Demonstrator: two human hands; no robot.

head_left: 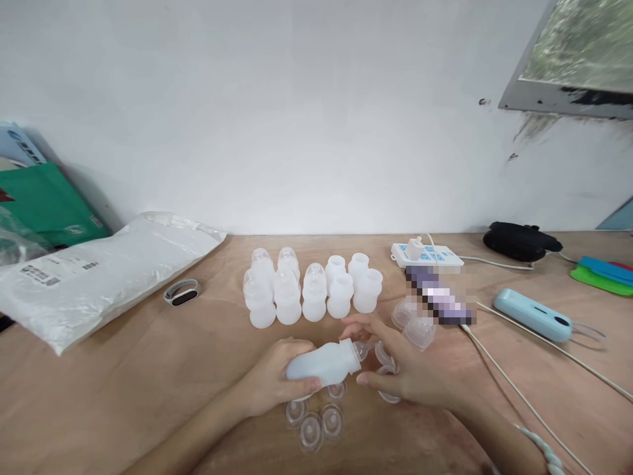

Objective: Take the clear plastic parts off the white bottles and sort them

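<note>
A white baby bottle point(321, 366) lies tilted on its side in my left hand point(270, 377), its neck pointing right. Out of the neck sticks a clear nipple point(362, 349). Around that end my right hand point(403, 363) is spread, thumb and fingers apart, holding nothing that I can see. Several loose clear nipples point(311, 431) rest on the table below the bottle. Clear domed caps point(419, 332) lie beyond and beside my right hand, some partly hidden by it. Behind my hands stand several bottles with domed caps point(288, 298) and several open-necked bottles point(339, 298).
On the left of the table point(123, 376) are a white plastic parcel point(113, 264) and a wristband point(182, 293). To the right lie a power strip point(448, 256), a phone point(438, 297), a light blue device point(531, 315), a black case point(519, 241) and trailing cables.
</note>
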